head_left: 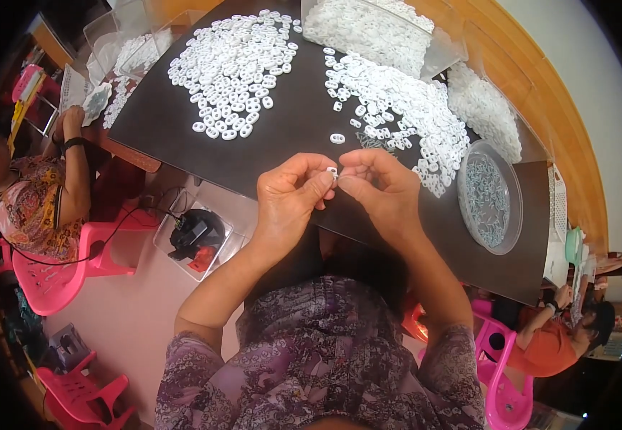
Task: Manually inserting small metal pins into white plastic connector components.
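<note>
My left hand (291, 197) pinches a small white plastic piece (331, 172) between thumb and forefinger, just over the near edge of the dark table. Its fingertips almost meet those of my right hand (386, 188), which is closed in a pinch; whatever it holds is too small to make out. Just beyond the fingers lies a single white oval piece with two holes (336, 138). Beside it, partly behind my right hand, is a little heap of grey-green screws (375, 142). Small white square pieces (397, 100) spread out in a pile further right.
White two-holed ovals (232, 64) form a big pile at the far left. Clear bins of white pieces (368, 32) stand at the back. A round clear tray (517, 215) holds screws at right. Co-workers sit left (38, 193) and right (547, 347), near pink chairs (53, 279).
</note>
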{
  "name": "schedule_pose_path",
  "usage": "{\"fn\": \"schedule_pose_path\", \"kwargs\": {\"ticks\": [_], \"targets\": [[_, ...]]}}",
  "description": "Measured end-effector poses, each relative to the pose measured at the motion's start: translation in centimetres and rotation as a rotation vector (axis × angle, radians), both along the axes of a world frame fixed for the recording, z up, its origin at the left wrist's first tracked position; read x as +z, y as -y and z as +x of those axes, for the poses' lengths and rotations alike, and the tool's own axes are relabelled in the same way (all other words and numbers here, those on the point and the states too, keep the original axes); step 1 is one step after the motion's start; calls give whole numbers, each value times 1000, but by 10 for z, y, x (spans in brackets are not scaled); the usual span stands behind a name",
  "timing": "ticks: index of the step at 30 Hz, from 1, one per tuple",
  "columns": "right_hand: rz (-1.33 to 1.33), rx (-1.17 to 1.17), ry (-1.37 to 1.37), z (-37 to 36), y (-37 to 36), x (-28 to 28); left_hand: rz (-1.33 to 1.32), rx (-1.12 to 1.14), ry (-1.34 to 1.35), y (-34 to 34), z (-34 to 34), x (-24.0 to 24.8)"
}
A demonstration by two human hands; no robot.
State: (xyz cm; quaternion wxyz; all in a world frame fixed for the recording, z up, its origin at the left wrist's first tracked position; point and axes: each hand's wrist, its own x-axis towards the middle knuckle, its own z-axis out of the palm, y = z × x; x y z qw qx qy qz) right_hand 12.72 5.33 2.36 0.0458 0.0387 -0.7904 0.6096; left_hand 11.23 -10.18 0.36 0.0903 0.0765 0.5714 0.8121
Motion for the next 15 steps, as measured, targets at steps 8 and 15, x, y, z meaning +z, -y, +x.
{"fn": "schedule_pose_path", "kwargs": {"ticks": [8,15], "targets": [[-23,1,3,0,1,0,13,2,16,0,1,1],[-29,6,-10,0,3,-4,-105,46,-48,0,5,0]]}}
